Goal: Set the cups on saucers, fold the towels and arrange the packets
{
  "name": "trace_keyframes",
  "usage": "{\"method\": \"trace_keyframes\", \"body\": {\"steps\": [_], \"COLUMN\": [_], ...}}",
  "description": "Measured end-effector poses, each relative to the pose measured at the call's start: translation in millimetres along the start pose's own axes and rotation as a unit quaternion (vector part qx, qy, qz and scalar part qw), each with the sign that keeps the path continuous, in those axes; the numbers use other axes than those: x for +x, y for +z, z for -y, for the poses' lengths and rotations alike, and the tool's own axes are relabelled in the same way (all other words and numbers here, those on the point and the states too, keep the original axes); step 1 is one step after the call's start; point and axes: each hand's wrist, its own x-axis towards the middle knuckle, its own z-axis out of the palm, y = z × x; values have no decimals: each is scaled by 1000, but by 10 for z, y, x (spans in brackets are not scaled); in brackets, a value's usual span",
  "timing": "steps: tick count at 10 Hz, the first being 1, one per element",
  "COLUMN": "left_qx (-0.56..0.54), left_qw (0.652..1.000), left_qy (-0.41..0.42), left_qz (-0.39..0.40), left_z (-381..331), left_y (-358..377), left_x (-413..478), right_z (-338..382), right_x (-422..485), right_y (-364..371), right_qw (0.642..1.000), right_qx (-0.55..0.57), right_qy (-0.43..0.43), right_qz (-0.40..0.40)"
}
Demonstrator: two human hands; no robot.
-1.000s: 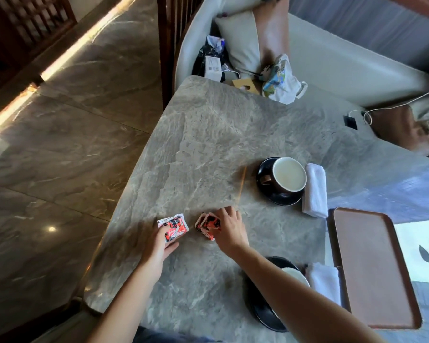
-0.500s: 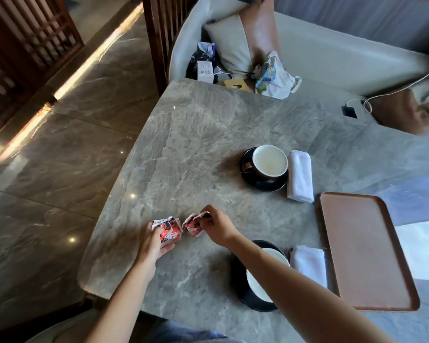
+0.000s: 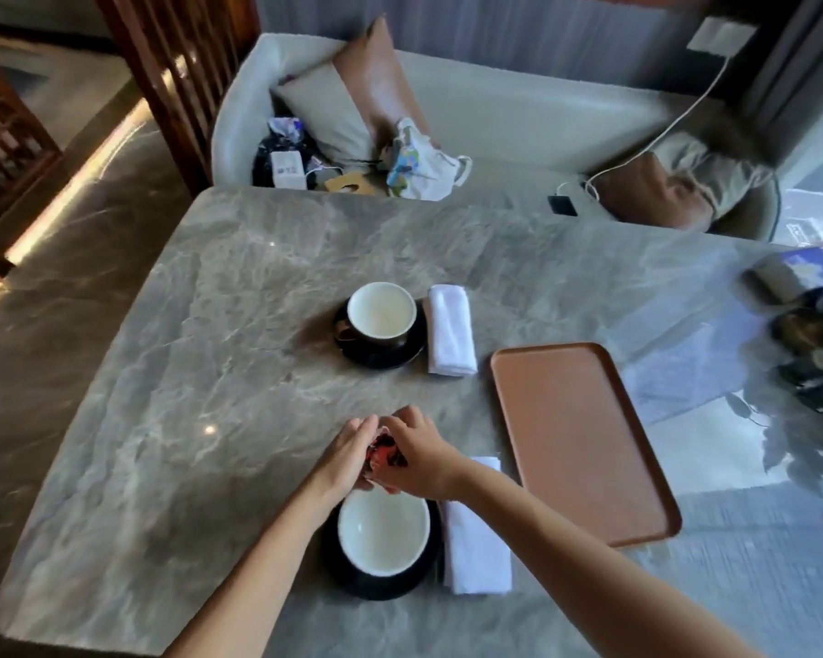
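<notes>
Both hands now meet just beyond the near cup (image 3: 383, 531); a sec ago they were apart w/ a packet each, out near the table (image 3: 219, 325) edge. Left hand (image 3: 348, 455) and right hand (image 3: 412, 455) press together around the red packets (image 3: 385, 455), fingers closed on them, so the two lots look gathered into one stack. Both cups sit on dark saucers: far cup (image 3: 382, 310) on far saucer (image 3: 381, 356), w/ a folded towel (image 3: 450, 330) just beside; near towel (image 3: 476, 548) likewise. So cups & towels look done; only placing the packets is left, I'd say. Tray (image 3: 580, 439) is bare.
</notes>
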Motion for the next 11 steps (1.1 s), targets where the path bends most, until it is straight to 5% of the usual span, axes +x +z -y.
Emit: {"method": "trace_keyframes", "body": {"steps": [1, 2, 3, 4, 6, 8, 9, 11], "left_qx": [4, -104, -231, -227, -224, -130, -77, 18], "left_qw": [1000, 993, 966, 962, 964, 984, 993, 1000], "left_qy": [-4, -38, -106, -126, -124, -116, -86, 4], "left_qz": [-2, -28, 47, 89, 69, 41, 24, 15], "left_z": [-127, -262, -422, -628, -906, -820, -736, -794], "left_y": [452, 893, 1350, 1752, 2000, 1993, 1936, 1673], "left_x": [158, 313, 431, 575, 1018, 1194, 1089, 922], "right_z": [-317, -699, -1130, -1462, -1822, -1959, -1914, -1724], "right_x": [-141, -254, -308, -240, 88, 248, 170, -22], "right_y": [-123, -286, -471, -650, -949, -825, -768, -849], "right_qw": [999, 966, 906, 872, 857, 914, 910, 925], "right_qx": [24, 219, 326, 375, 364, 191, 125, 52], "right_qy": [11, 51, 131, 174, 197, 220, 273, 179], "right_qz": [-29, -125, -238, -263, -308, -281, -287, -332]}}
